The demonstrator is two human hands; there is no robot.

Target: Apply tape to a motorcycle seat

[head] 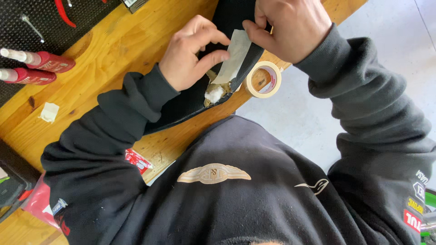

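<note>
Overhanging the bench edge [218, 113], both the left hand [188, 54] and right hand [290, 27] pinch one tape strip [234, 56].

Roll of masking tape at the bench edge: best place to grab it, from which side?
Pinch the tape roll across its outer rim, coming from above on the floor side. It lies flat with its open core up, and the black piece and both hands crowd its bench side.

I have my left hand [190, 52] curled, thumb and forefinger pinched together, dark sleeve bent across the near left. My right hand [290, 27] arches over from the far right, fingertips pressing down.
</note>
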